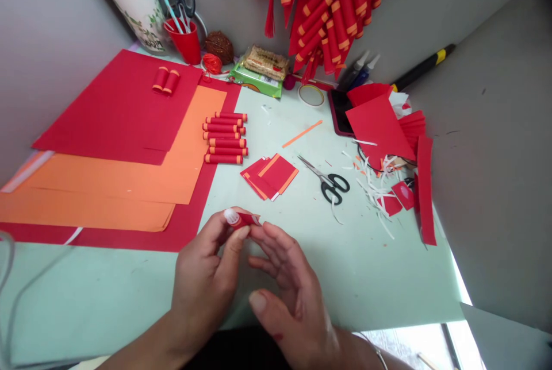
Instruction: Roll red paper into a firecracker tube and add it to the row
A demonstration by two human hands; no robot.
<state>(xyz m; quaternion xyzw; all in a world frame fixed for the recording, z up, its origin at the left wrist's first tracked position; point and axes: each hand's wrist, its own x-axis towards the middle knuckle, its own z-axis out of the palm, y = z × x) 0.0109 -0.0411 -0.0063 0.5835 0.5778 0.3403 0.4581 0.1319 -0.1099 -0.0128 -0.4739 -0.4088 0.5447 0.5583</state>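
Observation:
My left hand (211,269) pinches a small piece of red paper (244,220), curved around a stick-like core whose ridged white end (232,216) pokes out at the left. My right hand (291,284) is beside it, fingertips near the paper's right edge and thumb spread well apart. Just beyond my hands lies a small stack of red paper pieces with orange strips (276,174). Scissors with black handles (330,182) rest to its right. A row of finished-looking red paper rolls with orange ends (225,143) lies to the left of the stack.
Large red sheets (116,106) and orange sheets (185,169) cover the left side, with two thicker rolls (166,81) on top. Paper scraps (379,186), a phone (340,111) and a tape roll (311,95) are at right. A red cup (187,42) stands behind.

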